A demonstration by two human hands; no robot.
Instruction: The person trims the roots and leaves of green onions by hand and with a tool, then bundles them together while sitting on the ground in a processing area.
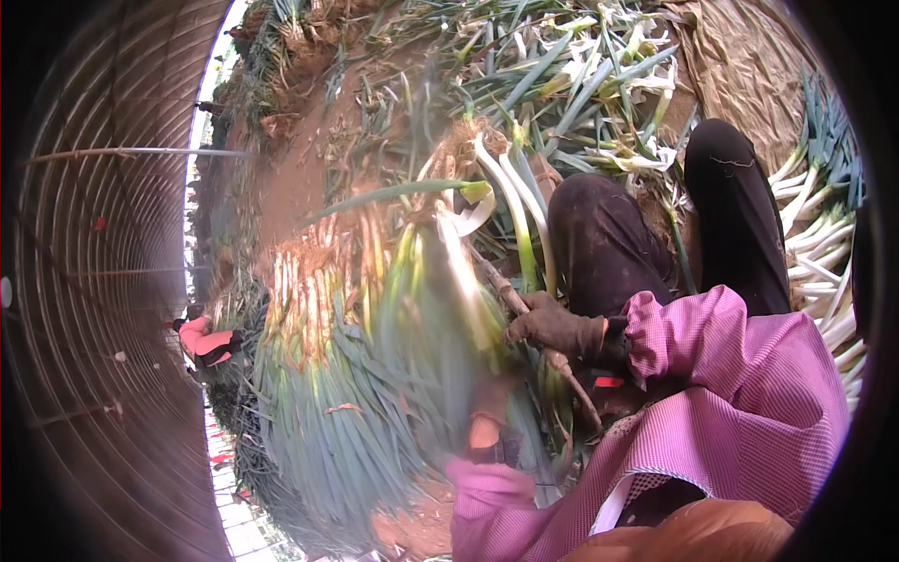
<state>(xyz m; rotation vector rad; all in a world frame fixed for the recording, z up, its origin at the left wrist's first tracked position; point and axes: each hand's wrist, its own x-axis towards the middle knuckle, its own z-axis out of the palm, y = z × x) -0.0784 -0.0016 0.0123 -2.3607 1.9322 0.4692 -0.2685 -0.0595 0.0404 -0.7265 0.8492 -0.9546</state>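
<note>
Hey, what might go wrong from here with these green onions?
The stick in the right hand lies close to a pale stalk, so a slip might scuff it. The left hand, blurred, is near the long green leaves; a rough grab could tear them.

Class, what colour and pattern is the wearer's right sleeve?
The right sleeve is pink with a fine check; head view.

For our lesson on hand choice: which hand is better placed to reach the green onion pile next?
Probably the left hand: though blurred, it looks nearer the green onion pile, while the right hand grips a brown stick.
</note>
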